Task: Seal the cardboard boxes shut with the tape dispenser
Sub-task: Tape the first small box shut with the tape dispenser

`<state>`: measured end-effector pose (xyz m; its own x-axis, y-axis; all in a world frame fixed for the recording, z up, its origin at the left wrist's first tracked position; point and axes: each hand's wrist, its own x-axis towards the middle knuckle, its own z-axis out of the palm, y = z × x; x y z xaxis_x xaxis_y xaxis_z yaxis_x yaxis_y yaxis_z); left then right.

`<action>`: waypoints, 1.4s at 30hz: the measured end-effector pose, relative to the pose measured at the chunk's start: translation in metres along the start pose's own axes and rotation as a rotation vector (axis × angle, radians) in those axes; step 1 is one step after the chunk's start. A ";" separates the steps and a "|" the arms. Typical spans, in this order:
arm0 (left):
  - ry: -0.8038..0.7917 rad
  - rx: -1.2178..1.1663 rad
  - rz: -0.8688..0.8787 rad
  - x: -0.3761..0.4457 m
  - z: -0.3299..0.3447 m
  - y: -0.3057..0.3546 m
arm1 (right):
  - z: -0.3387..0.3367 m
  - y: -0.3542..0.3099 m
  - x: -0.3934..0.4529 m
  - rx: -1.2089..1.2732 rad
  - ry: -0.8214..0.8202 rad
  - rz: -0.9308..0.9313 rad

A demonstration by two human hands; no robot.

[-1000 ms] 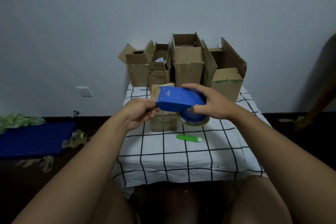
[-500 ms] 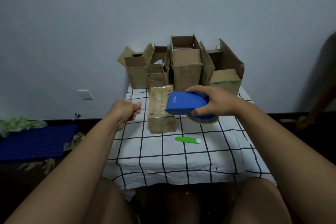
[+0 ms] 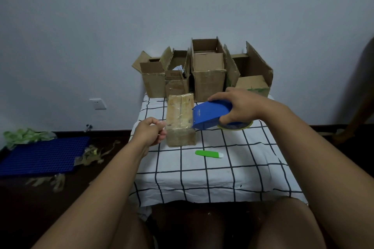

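Observation:
A small closed cardboard box [image 3: 180, 120] with glossy tape along its top lies on the checked tablecloth [image 3: 202, 180]. My right hand [image 3: 241, 107] grips the blue tape dispenser [image 3: 208, 116], whose front edge is at the box's right side; its tape roll [image 3: 235, 126] shows below my palm. My left hand [image 3: 150, 133] sits at the box's left front corner with fingers curled and pinched, apparently on the end of clear tape that is barely visible. Several open boxes [image 3: 208, 79] stand in a row at the back of the table.
A green utility knife [image 3: 208, 154] lies on the cloth in front of the small box. On the dark floor to the left are a blue perforated mat [image 3: 40, 155] and crumpled tape scraps [image 3: 95, 153]. A wall socket [image 3: 97, 103] is on the left wall.
My left hand left the dispenser's front, drew away to the left, then came down to the box's left corner. My right hand carried the dispenser right and lower, uncovering the box top.

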<state>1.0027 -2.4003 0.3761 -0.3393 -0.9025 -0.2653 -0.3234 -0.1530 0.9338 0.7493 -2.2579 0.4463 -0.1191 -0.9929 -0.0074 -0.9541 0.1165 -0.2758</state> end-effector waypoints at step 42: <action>0.150 0.131 0.019 0.021 0.011 -0.019 | 0.015 0.006 0.019 -0.044 -0.074 -0.001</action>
<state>0.9916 -2.4123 0.3502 -0.2148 -0.9560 -0.1999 -0.4338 -0.0900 0.8965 0.7455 -2.2768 0.4306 -0.0988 -0.9920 -0.0789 -0.9656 0.1147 -0.2335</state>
